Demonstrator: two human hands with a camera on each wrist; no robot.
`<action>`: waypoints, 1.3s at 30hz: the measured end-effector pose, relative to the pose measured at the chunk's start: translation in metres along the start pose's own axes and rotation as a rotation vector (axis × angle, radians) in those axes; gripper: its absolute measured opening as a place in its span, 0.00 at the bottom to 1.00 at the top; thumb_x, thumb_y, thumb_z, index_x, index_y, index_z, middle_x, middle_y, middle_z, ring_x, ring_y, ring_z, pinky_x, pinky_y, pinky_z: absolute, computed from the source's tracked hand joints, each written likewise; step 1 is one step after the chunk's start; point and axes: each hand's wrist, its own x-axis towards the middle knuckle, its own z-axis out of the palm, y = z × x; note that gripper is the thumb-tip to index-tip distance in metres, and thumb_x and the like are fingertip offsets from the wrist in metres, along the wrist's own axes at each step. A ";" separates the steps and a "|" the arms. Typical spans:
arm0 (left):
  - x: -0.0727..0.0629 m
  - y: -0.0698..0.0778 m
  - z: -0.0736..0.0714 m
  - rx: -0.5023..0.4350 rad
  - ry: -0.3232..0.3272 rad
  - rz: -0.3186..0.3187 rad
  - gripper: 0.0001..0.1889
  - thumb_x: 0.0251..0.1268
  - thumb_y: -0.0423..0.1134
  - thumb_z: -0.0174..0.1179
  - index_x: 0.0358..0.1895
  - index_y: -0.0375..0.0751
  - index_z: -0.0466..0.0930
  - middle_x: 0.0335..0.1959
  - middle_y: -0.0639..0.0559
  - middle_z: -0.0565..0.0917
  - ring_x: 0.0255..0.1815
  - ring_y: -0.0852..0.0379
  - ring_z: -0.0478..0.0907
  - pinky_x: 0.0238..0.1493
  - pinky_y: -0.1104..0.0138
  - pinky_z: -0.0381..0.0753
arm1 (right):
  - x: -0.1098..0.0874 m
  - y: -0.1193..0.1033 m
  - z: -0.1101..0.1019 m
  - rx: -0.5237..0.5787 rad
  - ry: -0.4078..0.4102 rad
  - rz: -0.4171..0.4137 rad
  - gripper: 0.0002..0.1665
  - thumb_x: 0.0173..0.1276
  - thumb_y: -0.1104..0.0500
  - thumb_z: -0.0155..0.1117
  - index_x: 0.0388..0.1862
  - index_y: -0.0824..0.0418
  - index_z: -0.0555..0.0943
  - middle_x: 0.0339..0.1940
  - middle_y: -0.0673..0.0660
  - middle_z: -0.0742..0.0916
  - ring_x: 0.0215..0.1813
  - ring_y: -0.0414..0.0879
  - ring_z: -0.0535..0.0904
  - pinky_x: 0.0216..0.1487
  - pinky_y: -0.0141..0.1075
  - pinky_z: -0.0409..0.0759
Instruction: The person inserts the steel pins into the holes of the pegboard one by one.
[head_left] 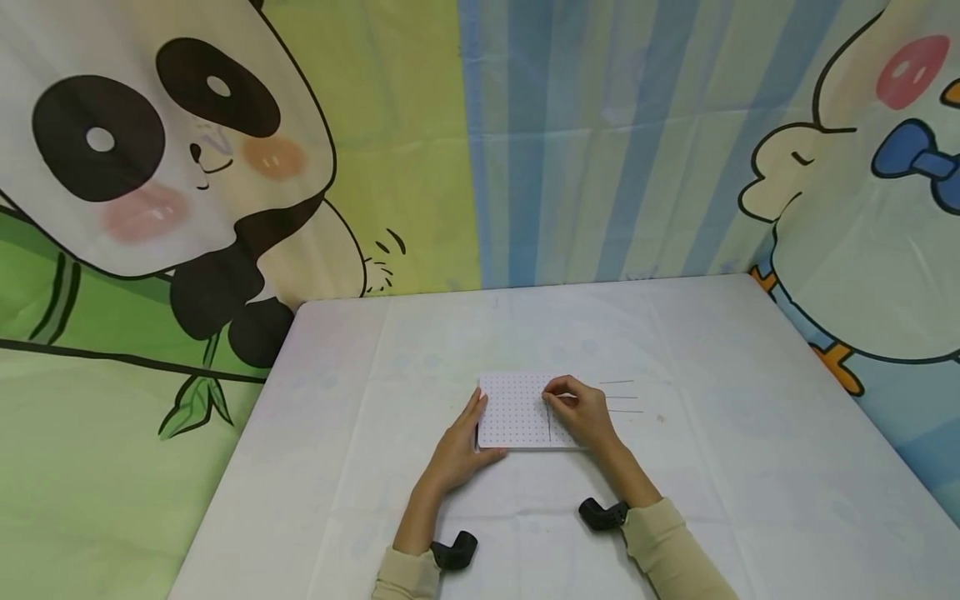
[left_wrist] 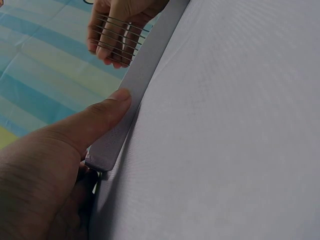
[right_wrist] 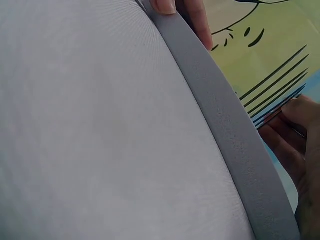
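A white board (head_left: 513, 412) dotted with small holes lies on the table. My left hand (head_left: 455, 454) grips its left end, the thumb (left_wrist: 111, 107) pressed along the near side and the fingers along the left edge. Several thin metal rods (right_wrist: 274, 72) stand upright in a row on the board, right of its middle. My right hand (head_left: 588, 412) is over the board at the far end of that row, pinching a thin rod between thumb and index finger. The fingers partly hide the held rod.
Three loose thin rods (head_left: 621, 397) lie side by side on the white-covered table (head_left: 420, 350), just right of the board. Behind the table hangs a backdrop (head_left: 585, 142) with stripes and cartoon animals. A black wrist camera (head_left: 455, 551) sits by each sleeve.
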 end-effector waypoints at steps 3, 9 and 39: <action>0.000 0.000 0.000 -0.001 -0.002 -0.001 0.50 0.48 0.50 0.70 0.73 0.44 0.49 0.74 0.56 0.44 0.71 0.48 0.50 0.65 0.53 0.58 | 0.000 0.000 -0.001 -0.036 -0.013 -0.038 0.07 0.56 0.68 0.67 0.34 0.62 0.79 0.31 0.54 0.85 0.37 0.47 0.83 0.34 0.28 0.80; 0.000 0.000 0.000 0.007 0.005 0.009 0.50 0.48 0.50 0.70 0.73 0.43 0.49 0.74 0.55 0.45 0.70 0.48 0.51 0.65 0.53 0.58 | 0.001 0.001 0.000 -0.070 -0.013 -0.079 0.08 0.56 0.69 0.67 0.34 0.62 0.79 0.30 0.54 0.85 0.36 0.46 0.83 0.34 0.27 0.80; 0.002 -0.002 0.002 0.026 -0.015 0.007 0.51 0.49 0.53 0.68 0.73 0.44 0.48 0.74 0.56 0.44 0.71 0.52 0.48 0.66 0.55 0.56 | -0.017 0.013 -0.079 -0.130 0.072 0.190 0.09 0.60 0.60 0.65 0.41 0.59 0.82 0.39 0.52 0.85 0.42 0.38 0.80 0.44 0.23 0.75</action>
